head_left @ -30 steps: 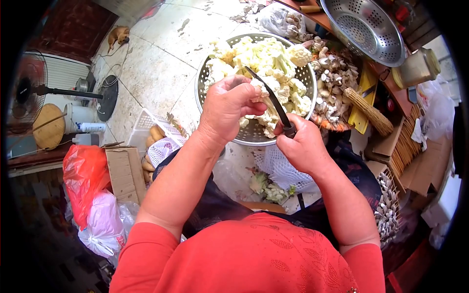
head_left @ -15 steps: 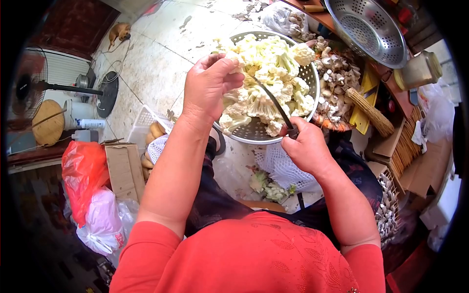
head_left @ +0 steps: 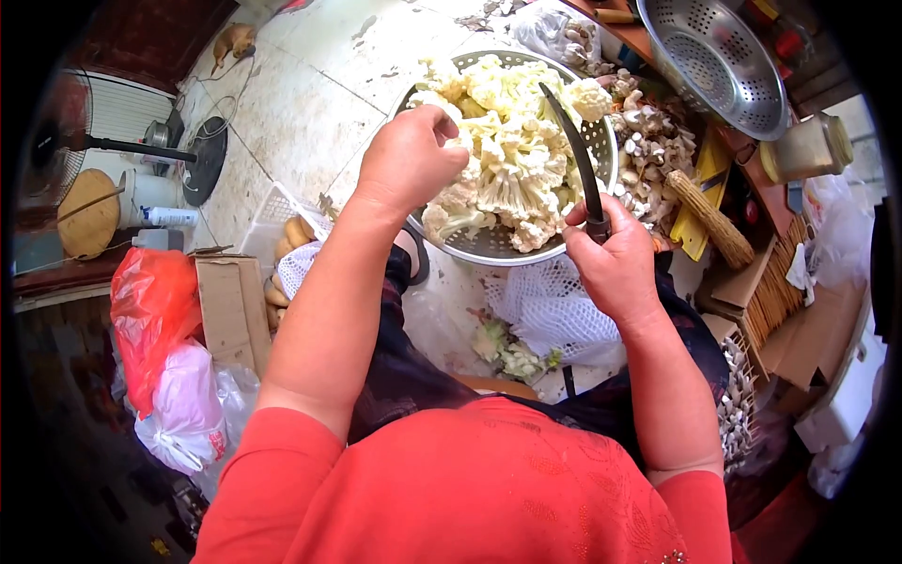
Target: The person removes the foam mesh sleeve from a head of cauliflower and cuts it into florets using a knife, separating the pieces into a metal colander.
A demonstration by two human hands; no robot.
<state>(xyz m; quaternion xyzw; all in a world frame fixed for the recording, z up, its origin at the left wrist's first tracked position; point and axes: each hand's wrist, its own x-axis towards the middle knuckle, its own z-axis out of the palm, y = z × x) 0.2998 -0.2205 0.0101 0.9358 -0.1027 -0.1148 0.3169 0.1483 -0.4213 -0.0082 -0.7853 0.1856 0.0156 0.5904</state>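
A metal colander (head_left: 609,174) heaped with cut cauliflower (head_left: 512,155) stands on the floor in front of me. My left hand (head_left: 411,160) is over its left rim, fingers curled in against the florets; what they hold, if anything, is hidden. In my right hand (head_left: 615,258) is a knife (head_left: 575,141) with a dark, curved blade, gripped by its handle. The blade points up and away, over the right part of the cauliflower. Below the colander, a white mesh bag (head_left: 554,310) and some leafy trimmings (head_left: 512,352) lie between my legs.
Garlic bulbs (head_left: 648,132) are heaped right of the colander, beside a corn-cob-like stick (head_left: 711,218). A second colander (head_left: 714,70) and a jar (head_left: 806,148) are at upper right. Left are a cardboard box (head_left: 233,310), plastic bags (head_left: 155,315) and a fan (head_left: 66,141). A dog (head_left: 234,45) lies farther off.
My right hand has drawn the knife right, away from my left hand, and its blade now points upward. My left hand has turned palm-down, its fingers more curled over the cauliflower.
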